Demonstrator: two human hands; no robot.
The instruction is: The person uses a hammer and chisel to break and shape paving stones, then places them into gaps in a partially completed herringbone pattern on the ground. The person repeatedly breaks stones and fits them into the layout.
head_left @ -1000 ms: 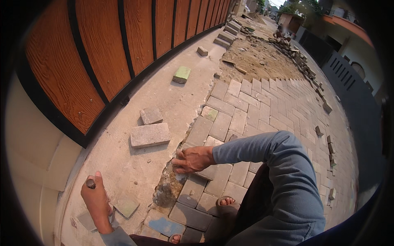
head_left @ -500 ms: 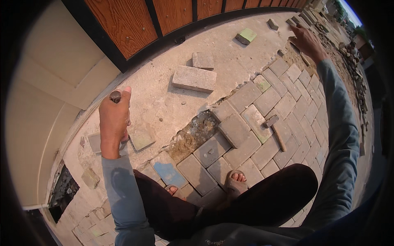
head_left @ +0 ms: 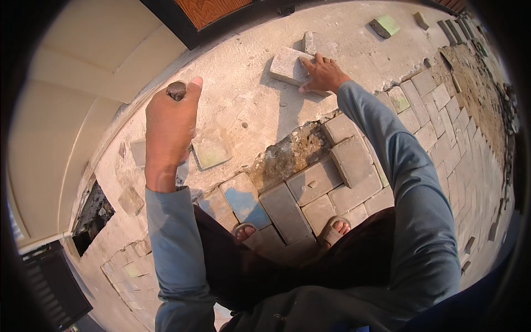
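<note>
My left hand (head_left: 168, 130) is closed in a fist around a dark metal rod (head_left: 176, 90), whose blunt round end pokes out above the fingers; the rest of it is hidden. My right hand (head_left: 326, 74) lies over the right end of a grey paving block (head_left: 287, 63) on the concrete. Its fingers spread across the top and its thumb is on the near side. Behind that block sits a smaller block piece (head_left: 308, 42). Beneath my left fist, a square block piece (head_left: 211, 149) rests on the concrete.
A gap of bare soil (head_left: 287, 155) runs between the concrete and the laid pavers (head_left: 285, 213). A loose paver (head_left: 354, 160) lies raised on them. A green-marked block (head_left: 385, 25) is farther off. At left are a cream wall (head_left: 66, 116) and a broken hole (head_left: 93, 216).
My right hand has come from the far right onto the paving block. The view has shifted, and my right arm now covers where the hammer lay. My left fist still grips the rod.
</note>
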